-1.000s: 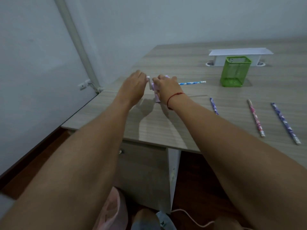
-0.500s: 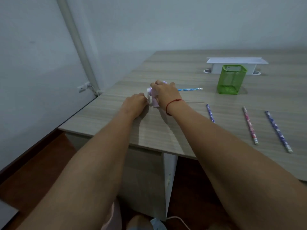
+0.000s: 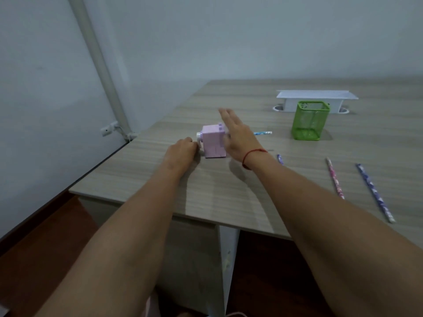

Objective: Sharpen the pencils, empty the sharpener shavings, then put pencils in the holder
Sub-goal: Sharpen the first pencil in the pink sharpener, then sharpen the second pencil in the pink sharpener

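Head view. Green mesh holder (image 3: pixel 310 121) is standing upright on the desk (image 3: pixel 229 191), well off to the right of both hands and farther out; only its own mesh walls are showing through the open top. A white box (image 3: pixel 317 99) is sitting just behind it.

Lilac sharpener (image 3: pixel 212 143) is standing upright between the two hands. Left hand (image 3: pixel 182 149) is resting knuckles-up on the desk, fingers curled in against the sharpener's left side, just under the white knob (image 3: pixel 198 135); whether it is pinching anything there I cannot tell. Right hand (image 3: pixel 238 138) is hovering just right of the sharpener, released, fingers straight and pointing away, blurred; a red string (image 3: pixel 251 154) is circling its wrist.

Blue pencil (image 3: pixel 262 133) is poking out from behind the right hand; its near end is hidden. Dark purple pencil (image 3: pixel 280 159) is lying just right of that wrist, partly covered by the forearm. Pink pencil (image 3: pixel 335 178) and long purple pencil (image 3: pixel 375 193) are lying farther right, apart from each other.
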A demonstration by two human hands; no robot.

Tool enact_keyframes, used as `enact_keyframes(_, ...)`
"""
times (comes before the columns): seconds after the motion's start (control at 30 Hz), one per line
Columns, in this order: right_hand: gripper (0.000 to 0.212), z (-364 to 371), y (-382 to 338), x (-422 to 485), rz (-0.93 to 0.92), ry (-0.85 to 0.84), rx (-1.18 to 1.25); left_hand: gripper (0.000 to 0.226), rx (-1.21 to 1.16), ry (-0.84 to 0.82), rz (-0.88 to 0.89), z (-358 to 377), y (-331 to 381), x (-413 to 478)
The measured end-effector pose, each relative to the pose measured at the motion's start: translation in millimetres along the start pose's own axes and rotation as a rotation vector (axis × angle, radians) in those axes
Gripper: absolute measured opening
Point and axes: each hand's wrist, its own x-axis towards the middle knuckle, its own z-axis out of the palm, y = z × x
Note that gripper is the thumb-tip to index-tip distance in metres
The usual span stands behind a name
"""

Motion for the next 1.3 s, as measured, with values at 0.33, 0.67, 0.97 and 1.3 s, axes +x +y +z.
enact_keyframes(0.33,0.037,-5.0,7.8,-7.7,0.067,-0.031,-0.411,0.043,-0.476,0.205,-0.199,-28.8,27.2,6.7)
enact_keyframes(0.67,0.032,-18.1,5.3,-10.1,0.016,-0.116,-0.510,0.037,-0.456,0.194,-0.114,-17.0,52.3,3.5)
enact_keyframes(0.97,0.032,-37.5,36.5,-26.9,0.042,-0.129,-0.535,0.040,-0.483,0.148,-0.179,-22.1,56.2,2.8)
enact_keyframes(1.3,0.024,-73.6,83.2,-53.3,0.139,-0.027,-0.524,0.039,-0.560,0.170,-0.224,-21.5,64.3,4.6)
